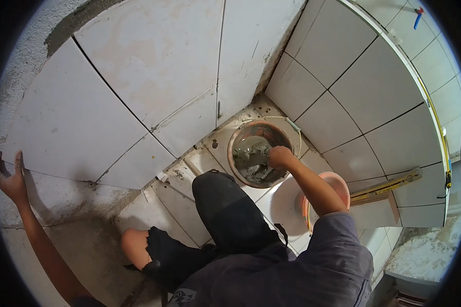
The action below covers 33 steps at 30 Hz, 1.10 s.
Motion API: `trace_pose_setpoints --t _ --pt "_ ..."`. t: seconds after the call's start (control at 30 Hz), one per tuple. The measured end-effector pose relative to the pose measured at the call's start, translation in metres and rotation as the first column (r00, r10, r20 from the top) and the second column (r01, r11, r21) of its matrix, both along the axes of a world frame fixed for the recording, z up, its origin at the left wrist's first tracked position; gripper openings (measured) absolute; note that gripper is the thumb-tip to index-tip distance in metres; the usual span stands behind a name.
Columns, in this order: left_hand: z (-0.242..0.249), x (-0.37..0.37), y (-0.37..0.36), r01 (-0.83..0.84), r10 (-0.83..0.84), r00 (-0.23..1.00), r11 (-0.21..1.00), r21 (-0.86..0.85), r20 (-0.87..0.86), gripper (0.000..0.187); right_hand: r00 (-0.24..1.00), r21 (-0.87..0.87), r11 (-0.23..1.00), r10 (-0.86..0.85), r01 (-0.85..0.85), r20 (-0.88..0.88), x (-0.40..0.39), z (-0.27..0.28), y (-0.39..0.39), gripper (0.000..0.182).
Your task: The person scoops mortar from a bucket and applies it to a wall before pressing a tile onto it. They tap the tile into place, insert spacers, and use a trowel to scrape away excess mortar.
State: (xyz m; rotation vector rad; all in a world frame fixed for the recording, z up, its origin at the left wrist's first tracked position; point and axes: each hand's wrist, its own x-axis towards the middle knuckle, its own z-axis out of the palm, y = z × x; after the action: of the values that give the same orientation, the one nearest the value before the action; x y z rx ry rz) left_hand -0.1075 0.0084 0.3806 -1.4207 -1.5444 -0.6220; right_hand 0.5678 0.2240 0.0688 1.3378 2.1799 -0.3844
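A reddish-brown bucket [234, 158] with wet grey mortar [255, 159] inside stands on the tiled floor near the wall corner. My right hand [280, 157] is over its right side, fingers closed; whatever it grips is hidden or too small to make out. At the far left, my left hand [11, 179] has its fingers spread and holds nothing. Its fingertips are at the lower left edge of a large white wall tile [77, 117], beside bare rough plaster.
A second, orange bucket [338, 185] stands under my right forearm. Behind it are a yellow level [389, 188] and a loose tile piece [376, 211]. A yellow tape measure [448, 179] lies along the right ledge. My knees are over the floor [176, 199].
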Motion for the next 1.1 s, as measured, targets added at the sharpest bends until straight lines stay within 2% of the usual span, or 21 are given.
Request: trace_pose_setpoints --t 0.1,0.17,0.27,0.3,0.33,0.37,0.4,0.43,0.5,0.53,0.6,0.67,0.7,0.73,0.77,0.8,0.87,1.0,1.1 --pt "0.005 0.014 0.001 -0.017 0.015 0.999 0.997 0.074 0.038 0.047 0.998 0.043 0.999 -0.025 0.028 -0.058 -0.007 -0.004 0.009 0.025" --pt "0.007 0.033 0.002 -0.123 0.123 0.991 0.992 0.004 0.045 0.047 0.999 0.057 0.998 -0.022 0.024 -0.037 -0.009 -0.003 0.015 0.025" --pt "0.01 0.046 0.003 -0.19 0.191 0.98 0.982 -0.011 0.056 0.046 0.999 0.088 0.996 -0.033 0.031 0.022 0.003 0.012 0.023 0.024" --pt "0.009 0.037 0.0 -0.193 0.193 0.98 0.981 -0.018 0.055 0.046 0.997 0.117 0.992 -0.047 0.04 0.054 0.009 0.019 0.025 0.023" --pt "0.006 0.018 -0.003 -0.099 0.1 0.994 0.995 -0.033 0.042 0.045 0.997 0.112 0.993 -0.048 0.042 0.054 0.016 0.023 0.027 0.023" --pt "0.003 0.0 -0.005 -0.002 0.003 0.999 0.999 -0.046 0.034 0.044 0.997 0.129 0.991 0.008 -0.018 0.078 0.023 0.028 0.028 0.022" --pt "-0.005 -0.034 -0.021 0.003 -0.001 0.999 0.999 -0.045 0.039 0.044 0.992 0.145 0.986 0.064 -0.079 0.105 0.03 0.031 0.031 0.02" --pt "-0.01 -0.052 -0.025 -0.036 0.036 0.999 0.997 -0.074 0.008 0.044 0.992 0.144 0.987 0.06 -0.076 0.111 0.036 0.03 0.035 0.02" --pt "-0.021 -0.082 -0.033 -0.115 0.109 0.993 0.984 -0.133 -0.055 0.047 0.945 0.138 0.935 0.32 -0.327 0.072 0.042 0.028 0.041 0.017" --pt "-0.025 -0.095 -0.035 -0.156 0.143 0.985 0.975 -0.158 -0.091 0.049 0.945 0.136 0.936 0.317 -0.325 0.075 0.039 0.026 0.041 0.017" --pt "-0.03 -0.109 -0.037 -0.239 0.205 0.964 0.949 -0.208 -0.17 0.054 0.895 0.061 0.906 0.4 -0.419 0.199 0.011 0.028 0.033 0.014" --pt "-0.032 -0.107 -0.034 -0.319 0.259 0.933 0.915 -0.246 -0.248 0.061 0.856 0.049 0.868 0.477 -0.495 0.199 -0.008 0.015 0.027 0.014" --pt "-0.031 -0.1 -0.032 -0.32 0.26 0.934 0.915 -0.245 -0.247 0.061 0.856 0.049 0.867 0.477 -0.495 0.201 -0.017 0.01 0.024 0.014" --pt "-0.024 -0.068 -0.024 -0.23 0.195 0.964 0.951 -0.205 -0.178 0.046 0.825 0.029 0.839 0.528 -0.544 0.199 -0.026 0.008 0.02 0.015" --pt "-0.016 -0.043 -0.017 -0.144 0.127 0.985 0.977 -0.159 -0.112 0.041 0.79 0.008 0.805 0.581 -0.593 0.195 -0.033 0.004 0.017 0.017" --pt "-0.009 -0.029 -0.015 -0.153 0.136 0.984 0.975 -0.161 -0.112 0.041 0.785 0.007 0.8 0.588 -0.6 0.194 -0.038 0.001 0.018 0.017" --pt "0.004 -0.013 -0.011 -0.074 0.075 0.997 0.996 -0.04 0.029 0.04 0.729 -0.02 0.738 0.67 -0.675 0.141 -0.043 -0.01 0.016 0.015" --pt "0.001 -0.012 -0.011 -0.026 0.031 0.997 0.997 -0.068 0.075 0.039 0.703 -0.044 0.716 0.694 -0.697 0.153 -0.05 -0.025 0.014 0.015" --pt "0.002 -0.012 -0.01 -0.01 0.017 0.997 0.996 -0.092 0.072 0.038 0.639 -0.09 0.653 0.756 -0.752 0.142 -0.052 -0.031 0.012 0.016"
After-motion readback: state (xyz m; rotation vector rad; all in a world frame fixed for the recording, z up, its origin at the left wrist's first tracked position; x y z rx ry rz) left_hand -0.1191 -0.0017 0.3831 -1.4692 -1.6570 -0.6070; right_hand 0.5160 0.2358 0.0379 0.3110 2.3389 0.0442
